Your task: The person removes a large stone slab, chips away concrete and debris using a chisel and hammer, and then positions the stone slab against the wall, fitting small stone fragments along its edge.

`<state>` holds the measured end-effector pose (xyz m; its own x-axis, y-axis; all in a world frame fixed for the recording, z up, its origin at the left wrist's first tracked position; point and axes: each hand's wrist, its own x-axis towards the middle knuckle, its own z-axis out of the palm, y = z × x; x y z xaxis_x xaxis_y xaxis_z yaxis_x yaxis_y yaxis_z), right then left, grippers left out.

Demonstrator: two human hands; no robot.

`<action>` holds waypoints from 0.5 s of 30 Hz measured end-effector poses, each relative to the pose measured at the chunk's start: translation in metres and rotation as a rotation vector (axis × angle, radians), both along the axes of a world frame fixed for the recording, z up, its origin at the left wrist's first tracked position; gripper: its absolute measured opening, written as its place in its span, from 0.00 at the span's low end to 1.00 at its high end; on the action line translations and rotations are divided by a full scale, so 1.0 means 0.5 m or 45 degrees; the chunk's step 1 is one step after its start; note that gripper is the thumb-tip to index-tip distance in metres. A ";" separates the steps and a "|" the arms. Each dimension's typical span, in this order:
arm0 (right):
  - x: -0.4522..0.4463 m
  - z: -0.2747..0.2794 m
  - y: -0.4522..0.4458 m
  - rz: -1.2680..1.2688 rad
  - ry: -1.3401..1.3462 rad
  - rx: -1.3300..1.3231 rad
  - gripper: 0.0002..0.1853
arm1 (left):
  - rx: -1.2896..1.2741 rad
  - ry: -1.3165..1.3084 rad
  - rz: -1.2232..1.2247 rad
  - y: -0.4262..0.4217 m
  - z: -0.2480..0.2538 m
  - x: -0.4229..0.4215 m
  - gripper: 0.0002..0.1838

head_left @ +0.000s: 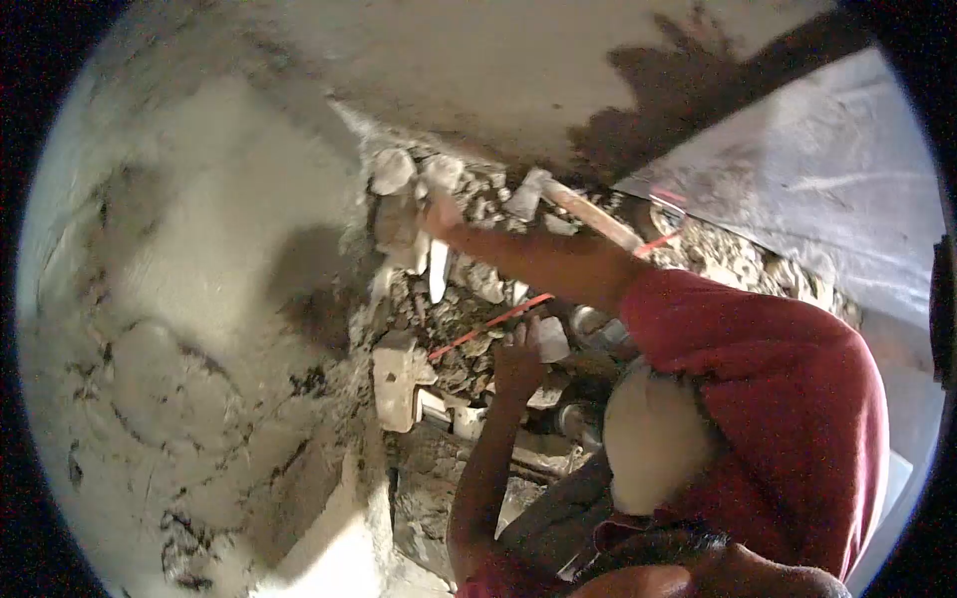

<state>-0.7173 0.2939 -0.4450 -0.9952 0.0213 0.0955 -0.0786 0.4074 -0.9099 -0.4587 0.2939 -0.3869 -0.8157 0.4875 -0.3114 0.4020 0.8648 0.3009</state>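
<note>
My right hand (pixel 440 213) reaches toward the wall corner. Its fingers look curled against the edge of a grey-brown stone block (pixel 399 235), though they are blurred. A white pointed piece (pixel 439 270) stands just below that hand. Nearer to me, my left hand (pixel 519 361) is open with its fingers spread, holding nothing. It rests on the rubble beside a pale block (pixel 551 339). A red strip (pixel 490 326) runs across the rubble between my hands. Right of my right hand lies a hammer-like tool (pixel 538 189) with a wedge-shaped metal head and a wooden handle.
A plastered wall (pixel 199 219) is at the left and a grey surface (pixel 498 70) at the top. Loose rubble (pixel 478 284) fills the corner. A large pale block (pixel 396 387) lies lower left, a metallic sheet (pixel 807 169) at upper right.
</note>
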 end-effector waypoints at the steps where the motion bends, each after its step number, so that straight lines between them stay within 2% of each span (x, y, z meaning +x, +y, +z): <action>1: 0.057 0.022 0.005 -0.031 0.150 -0.055 0.30 | 0.006 -0.020 0.012 -0.003 -0.001 0.002 0.41; 2: 0.119 0.060 0.022 0.095 -0.053 0.031 0.28 | 0.023 -0.021 -0.033 -0.002 -0.003 -0.002 0.39; 3: 0.155 0.009 0.016 0.251 -0.102 0.008 0.26 | 0.038 -0.024 -0.069 -0.003 0.001 -0.003 0.37; 4: 0.205 0.016 0.044 0.283 0.283 -0.018 0.25 | 0.049 -0.035 -0.106 -0.009 0.009 0.002 0.35; 7: 0.271 0.112 0.130 0.660 -0.330 0.122 0.23 | 0.099 -0.162 -0.160 -0.022 0.035 -0.011 0.28; 9: 0.301 0.113 0.188 0.787 -0.018 0.189 0.22 | 0.219 -0.048 -0.205 -0.036 0.029 -0.011 0.35; 10: 0.316 0.111 0.215 0.852 0.145 0.220 0.22 | 0.218 -0.106 -0.258 -0.041 0.028 -0.010 0.29; 13: 0.349 0.087 0.284 0.963 0.163 -0.040 0.22 | 0.103 -0.615 -0.066 -0.058 0.028 0.002 0.23; 14: 0.353 0.128 0.299 0.935 0.138 0.207 0.19 | 0.154 -0.588 0.006 -0.069 0.039 0.007 0.23; 15: 0.335 0.104 0.310 1.086 -0.021 0.156 0.17 | 0.202 -0.564 0.075 -0.083 0.060 0.015 0.23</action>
